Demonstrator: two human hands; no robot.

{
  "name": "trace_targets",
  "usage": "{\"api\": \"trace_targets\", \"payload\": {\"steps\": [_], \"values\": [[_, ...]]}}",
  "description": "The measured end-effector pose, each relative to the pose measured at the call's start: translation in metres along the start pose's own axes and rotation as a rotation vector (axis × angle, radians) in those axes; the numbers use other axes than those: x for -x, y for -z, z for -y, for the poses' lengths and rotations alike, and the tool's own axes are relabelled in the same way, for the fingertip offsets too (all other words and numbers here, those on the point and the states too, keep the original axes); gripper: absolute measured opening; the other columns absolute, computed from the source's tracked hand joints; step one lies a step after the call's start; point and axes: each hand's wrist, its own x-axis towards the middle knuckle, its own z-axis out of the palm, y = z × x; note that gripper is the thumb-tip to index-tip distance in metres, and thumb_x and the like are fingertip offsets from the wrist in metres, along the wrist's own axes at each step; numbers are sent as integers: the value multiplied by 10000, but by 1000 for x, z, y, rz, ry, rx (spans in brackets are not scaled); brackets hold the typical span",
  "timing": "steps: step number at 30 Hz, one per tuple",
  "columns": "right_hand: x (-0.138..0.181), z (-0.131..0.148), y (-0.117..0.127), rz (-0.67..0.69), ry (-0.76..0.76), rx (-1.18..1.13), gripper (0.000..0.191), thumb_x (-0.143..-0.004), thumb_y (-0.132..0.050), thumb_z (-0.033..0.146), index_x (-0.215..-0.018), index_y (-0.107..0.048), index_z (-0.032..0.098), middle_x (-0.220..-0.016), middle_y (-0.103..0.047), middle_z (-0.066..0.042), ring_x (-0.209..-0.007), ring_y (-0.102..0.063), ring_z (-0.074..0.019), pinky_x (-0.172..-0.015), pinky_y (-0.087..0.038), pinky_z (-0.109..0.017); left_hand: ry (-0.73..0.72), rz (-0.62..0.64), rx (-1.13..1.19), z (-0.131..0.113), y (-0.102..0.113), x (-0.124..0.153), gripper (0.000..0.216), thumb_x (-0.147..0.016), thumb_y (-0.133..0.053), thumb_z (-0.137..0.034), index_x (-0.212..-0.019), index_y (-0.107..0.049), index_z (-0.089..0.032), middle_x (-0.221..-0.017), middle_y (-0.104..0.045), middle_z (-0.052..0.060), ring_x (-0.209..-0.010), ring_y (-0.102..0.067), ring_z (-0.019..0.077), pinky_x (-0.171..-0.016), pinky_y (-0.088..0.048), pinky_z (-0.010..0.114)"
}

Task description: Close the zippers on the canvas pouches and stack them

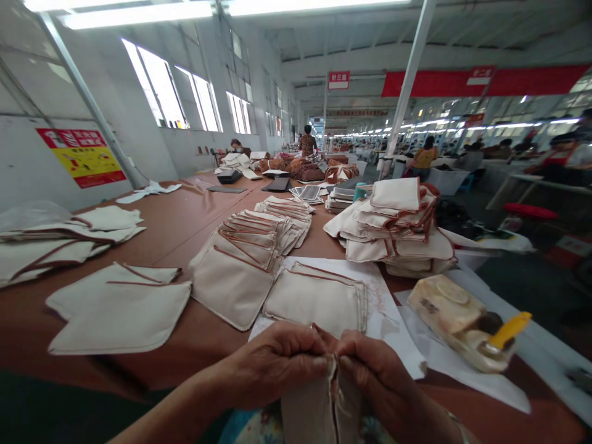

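Both hands pinch one cream fabric piece [303,410] with brown-edged seams, held low in front of my body. My left hand [282,361] grips it from the left, thumb and fingers pressed together near the top of the seam. Close beside it, my right hand [377,370] pinches the other side of the same seam. Loose threads hang along the opening between them. Just beyond the hands, a small stack of cream fabric pieces with brown trim [319,296] lies on white paper [393,327].
A fanned row of cream pieces [234,277] runs back along the brown table [185,213]. More lie at left [129,314]. A tall pile [398,216] stands right. Near it sits a cut plastic container [444,308] with a yellow-handled brush [511,330]. Other people are farther back.
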Motion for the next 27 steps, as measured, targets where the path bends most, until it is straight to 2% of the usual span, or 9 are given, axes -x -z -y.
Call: {"api": "trace_targets", "payload": {"steps": [4,8,12,17,20,22,25,27], "values": [[4,1,0,-27,-70,-9,289,-1030,-393,388,-860,-528,196,-783,-492,9,-719,-430,-139,-656,-357,-249,25,-32,75,7,-1,-3,209,-905,-600,-312,-843,-694,-136,-773,-541,-10,-672,-404,96,-656,-347,195],[5,-2,0,-41,-193,-124,340,-1000,-435,465,-812,-504,190,-736,-443,23,-675,-384,-131,-596,-324,-243,12,-63,194,16,-5,-8,242,-821,-694,-354,-790,-648,-119,-755,-567,6,-648,-425,99,-598,-332,196],[6,-4,0,-65,-220,-89,392,-985,-439,517,-810,-530,178,-722,-469,18,-684,-400,-134,-621,-332,-246,119,-93,287,21,-11,-11,297,-762,-760,-366,-778,-624,-102,-693,-571,11,-595,-412,85,-562,-306,191],[8,-14,-1,-76,-296,-185,401,-966,-471,539,-807,-530,174,-678,-432,26,-641,-367,-126,-567,-301,-242,206,-185,374,25,-18,-15,275,-692,-744,-341,-753,-634,-96,-683,-572,25,-594,-437,96,-579,-338,206],[8,-16,0,-74,-289,-223,447,-967,-434,586,-819,-513,172,-697,-413,25,-651,-355,-124,-574,-304,-241,239,-203,267,24,-22,-19,249,-712,-688,-348,-740,-610,-113,-657,-548,11,-563,-408,96,-526,-300,205],[6,-15,2,-58,-274,-221,450,-931,-494,613,-846,-511,171,-710,-410,29,-657,-350,-121,-572,-303,-237,220,-218,97,20,-24,-20,178,-749,-624,-293,-738,-615,-116,-651,-526,-2,-580,-396,99,-522,-289,202],[3,-10,5,-38,-303,-178,368,-866,-659,500,-812,-518,164,-698,-446,32,-650,-370,-114,-556,-302,-229,168,-228,-171,14,-23,-21,139,-792,-546,-207,-758,-642,-112,-668,-524,-10,-630,-417,108,-553,-311,199],[1,-8,6,-50,-336,-138,294,-858,-683,390,-766,-535,153,-683,-496,23,-647,-403,-114,-561,-318,-229,147,-217,-313,13,-22,-20,167,-833,-514,-197,-762,-641,-116,-661,-498,-21,-633,-411,105,-547,-298,198]]}}
